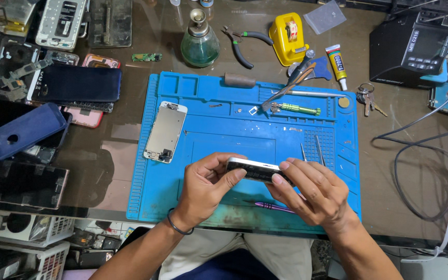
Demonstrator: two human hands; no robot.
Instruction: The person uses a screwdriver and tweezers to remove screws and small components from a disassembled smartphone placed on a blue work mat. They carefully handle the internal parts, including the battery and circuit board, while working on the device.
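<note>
While both hands meet over the near half of the blue work mat, I've got the phone body pinched between them, edge-on and tilted toward me, likely so its side rim is easy to check. Left hand clamps the left end, thumb on top; right hand grips the right end, fingertips along the upper edge. Just under the right hand lies a purple tool, within quick reach. Beyond the left hand, a detached screen panel sits face down on the mat. Tweezers rest just past the right fingers, screwdrivers farther out.
</note>
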